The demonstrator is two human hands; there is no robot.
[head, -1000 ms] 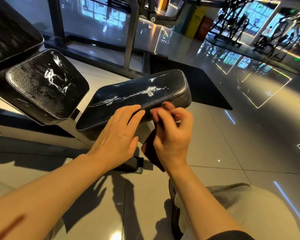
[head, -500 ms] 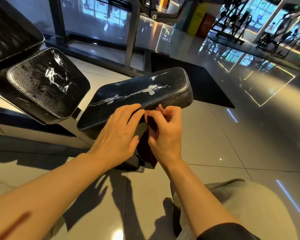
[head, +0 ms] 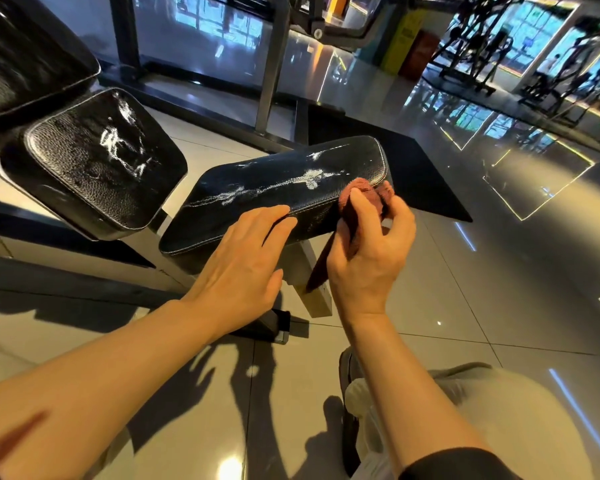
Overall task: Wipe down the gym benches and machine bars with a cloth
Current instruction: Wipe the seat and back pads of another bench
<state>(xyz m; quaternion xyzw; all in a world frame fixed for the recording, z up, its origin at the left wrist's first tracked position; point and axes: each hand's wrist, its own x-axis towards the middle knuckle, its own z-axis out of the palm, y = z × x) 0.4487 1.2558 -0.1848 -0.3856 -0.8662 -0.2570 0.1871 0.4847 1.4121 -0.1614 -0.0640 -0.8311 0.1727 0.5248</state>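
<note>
My right hand point(head: 368, 258) bunches the soft, limp maroon cloth point(head: 355, 194) at the black padded bench's point(head: 257, 188) near edge; my flat left hand point(head: 238, 261) steadies it.

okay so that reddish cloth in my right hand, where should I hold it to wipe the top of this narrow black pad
Probably grip the bunched upper end of the cloth, coming from the pad's near right edge. That wad already sits on the narrow pad beside the white streaks, pinched by the right hand, while its tail hangs loose below. The left hand rests on the near edge.
</note>
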